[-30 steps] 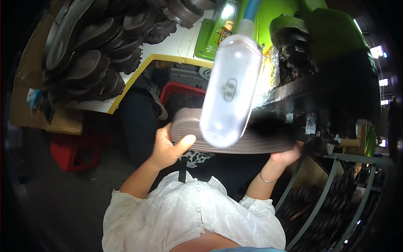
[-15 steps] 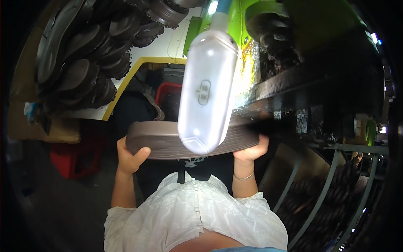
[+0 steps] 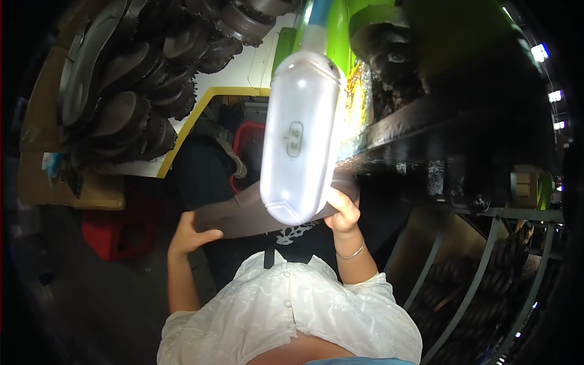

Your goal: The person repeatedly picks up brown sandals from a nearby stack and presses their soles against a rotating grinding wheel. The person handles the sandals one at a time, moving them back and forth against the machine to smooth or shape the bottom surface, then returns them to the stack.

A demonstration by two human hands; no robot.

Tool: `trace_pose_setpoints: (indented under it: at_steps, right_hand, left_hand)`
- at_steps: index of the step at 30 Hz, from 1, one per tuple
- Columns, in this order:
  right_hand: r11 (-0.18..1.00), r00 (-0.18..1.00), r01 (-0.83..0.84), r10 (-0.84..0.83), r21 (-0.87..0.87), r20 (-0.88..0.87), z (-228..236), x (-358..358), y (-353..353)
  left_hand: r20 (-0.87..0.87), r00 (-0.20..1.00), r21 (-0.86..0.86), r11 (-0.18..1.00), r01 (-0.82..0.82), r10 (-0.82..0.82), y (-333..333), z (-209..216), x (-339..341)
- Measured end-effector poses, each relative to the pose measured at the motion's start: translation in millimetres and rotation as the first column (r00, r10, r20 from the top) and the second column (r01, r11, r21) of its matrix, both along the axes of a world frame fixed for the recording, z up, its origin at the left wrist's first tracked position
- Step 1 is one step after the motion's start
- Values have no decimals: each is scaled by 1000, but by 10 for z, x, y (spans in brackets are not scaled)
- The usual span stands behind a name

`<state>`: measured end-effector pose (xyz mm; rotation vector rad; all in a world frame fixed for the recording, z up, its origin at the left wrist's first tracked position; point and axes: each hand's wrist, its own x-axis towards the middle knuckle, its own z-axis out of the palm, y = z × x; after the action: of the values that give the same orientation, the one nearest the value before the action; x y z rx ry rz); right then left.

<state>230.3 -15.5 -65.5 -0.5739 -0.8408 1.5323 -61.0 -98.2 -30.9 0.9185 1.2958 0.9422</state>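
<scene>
A brown shoe sole (image 3: pixel 237 216) is stretched across in front of me, tilted with its right end higher and slightly smeared by motion. Its left end is gripped by my left hand (image 3: pixel 193 233), with the thumb laid along the near side. My right hand (image 3: pixel 344 212) is closed on the sole toward its other end. A glowing white lamp (image 3: pixel 301 140) stands between the camera and the sole and covers its middle, along with part of my right fingers.
Dark brown soles with ragged edges are heaped on the white, yellow-edged table (image 3: pixel 210 94) at upper left. A red crate (image 3: pixel 244 134) sits beyond the lamp, and a red stool (image 3: pixel 115 234) at left. Dark machinery (image 3: pixel 407 128) juts in from the right, above a metal rack (image 3: pixel 480 267) of soles.
The sole has turned from nearly level to slanting, its right end raised. My right hand has shifted left and slightly up along it; my left hand has moved slightly down.
</scene>
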Motion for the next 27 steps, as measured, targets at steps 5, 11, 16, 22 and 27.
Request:
trace_pose_setpoints:
  at_steps: [5,11,16,22,27]
  right_hand:
    - [981,893,-176,127,76,432,684,45,333]
    - [927,837,-342,228,150,498,741,212,533]
    - [949,932,-305,279,84,230,259,477,274]
    - [753,493,-554,641,-356,589,-141,851,-531]
    - [919,769,-211,366,-332,524,-128,1774,-519]
  left_hand:
    - [-390,776,65,826,560,-496,226,-359,600]
    - [-81,995,501,861,84,-50,756,345,1448]
    - [-106,993,620,784,22,56,946,510,1596]
    - [1,999,523,852,-37,43,794,289,1518]
    - [37,998,486,871,-68,57,671,343,1397]
